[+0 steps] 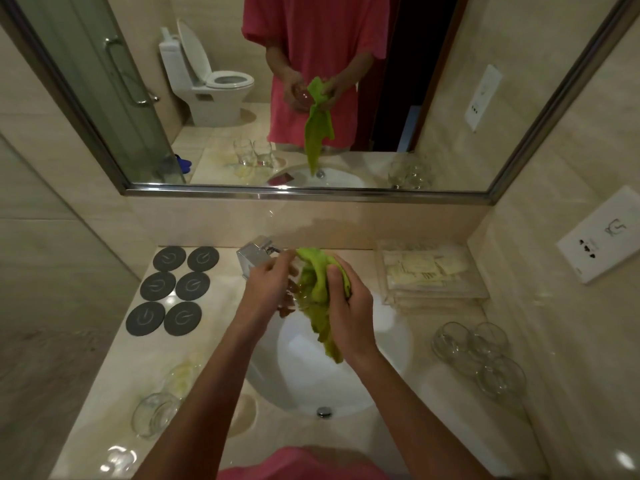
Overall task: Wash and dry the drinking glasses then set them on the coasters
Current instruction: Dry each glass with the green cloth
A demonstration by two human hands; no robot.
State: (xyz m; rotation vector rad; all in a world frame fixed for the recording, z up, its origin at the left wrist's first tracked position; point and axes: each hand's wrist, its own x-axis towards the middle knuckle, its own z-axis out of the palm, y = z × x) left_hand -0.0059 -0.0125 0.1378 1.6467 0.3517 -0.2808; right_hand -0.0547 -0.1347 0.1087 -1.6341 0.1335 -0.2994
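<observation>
From your head camera: your left hand (268,289) curls around a glass (300,289) over the sink (388,344), so drips fall into the basin. Your right hand (349,299) grips the green cloth (317,275) and presses it into the glass to dry it. Six coasters (175,291) lie bare on the table (426,420), left of the faucet (256,254). More glasses (479,355) wait right of the sink, two others (156,410) near left.

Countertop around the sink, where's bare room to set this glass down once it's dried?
All six coasters at back left are bare. Open counter lies between them and the two glasses at front left. The right side is crowded: clear tray at the back, clustered glasses in front of it. Both hands hold glass and cloth over the basin.
</observation>
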